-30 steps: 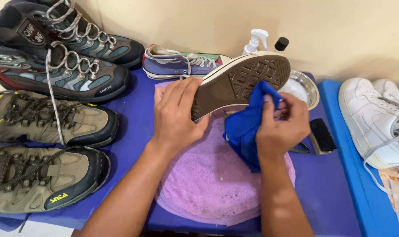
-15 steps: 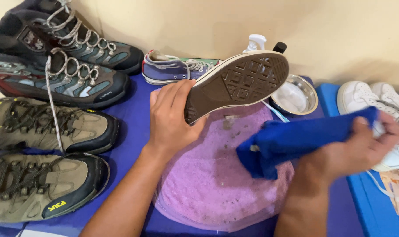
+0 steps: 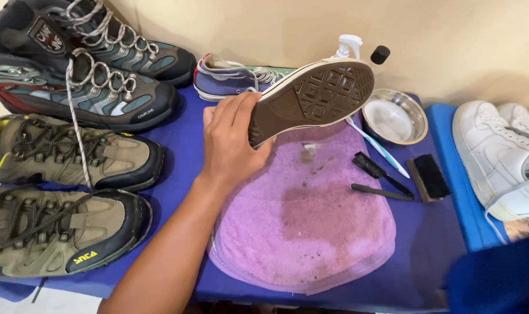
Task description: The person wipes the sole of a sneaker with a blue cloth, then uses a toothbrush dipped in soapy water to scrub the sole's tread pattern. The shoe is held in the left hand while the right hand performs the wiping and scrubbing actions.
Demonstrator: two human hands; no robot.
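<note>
Gone from view is my right hand with its blue cloth, so I cannot tell its fingers' state, while my left hand (image 3: 232,142) grips the upturned sneaker (image 3: 311,100) by its heel above the pink towel (image 3: 311,232).

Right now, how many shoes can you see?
8. Two grey hiking boots top left, two tan hiking shoes below them, a purple sneaker at the back, its mate in the left hand, two white sneakers right.
</note>
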